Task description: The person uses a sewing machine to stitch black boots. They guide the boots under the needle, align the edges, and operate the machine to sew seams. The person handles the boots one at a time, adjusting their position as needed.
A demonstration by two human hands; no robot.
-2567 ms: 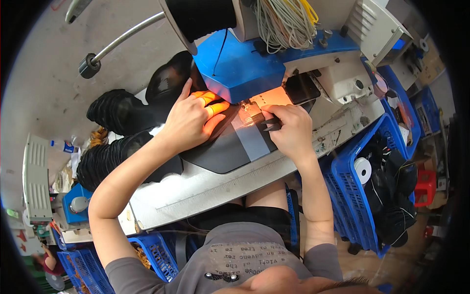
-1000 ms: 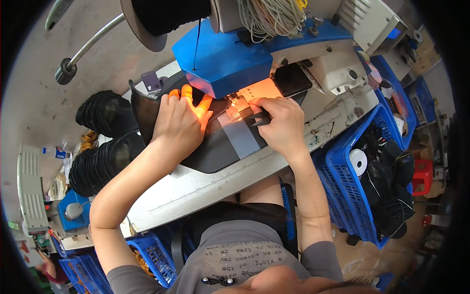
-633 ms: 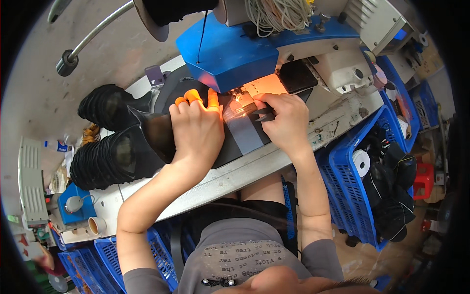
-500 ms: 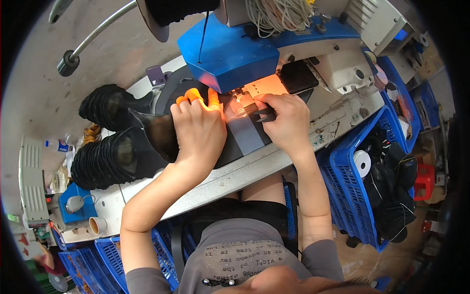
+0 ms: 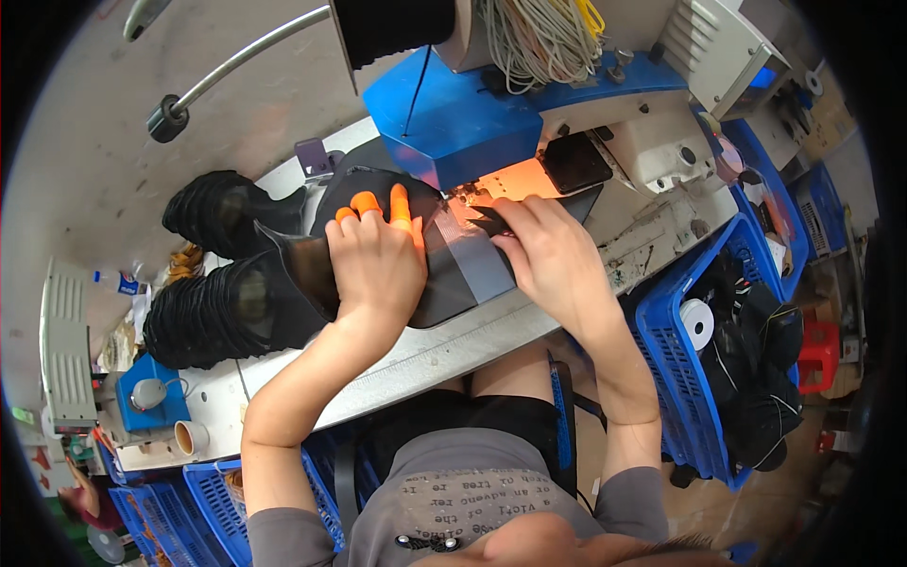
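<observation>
My left hand (image 5: 376, 260), with orange finger cots on several fingers, lies on a black fabric piece (image 5: 364, 180) with its fingers stretched forward and apart. The piece rests on the machine bed, just left of the lit needle area (image 5: 465, 197) of a blue sewing machine (image 5: 453, 118). My right hand (image 5: 553, 255) is closed around small black thread snips (image 5: 488, 223), their pointed tips towards the needle area. Part of the snips is hidden in the palm. A smooth grey plate (image 5: 475, 263) shows between the two hands.
Two stacks of black shaped pieces (image 5: 203, 312) stand left of my left hand. A dark phone (image 5: 576, 163) lies right of the needle area. A blue crate (image 5: 675, 331) holding black pieces and a white spool (image 5: 696, 323) stands at right. A thread cone (image 5: 392, 28) hangs above.
My right hand has turned, and the snips' tips now point left, towards the needle area. My left hand has shifted slightly on the fabric, its fingers straighter. The whole view has shifted a little.
</observation>
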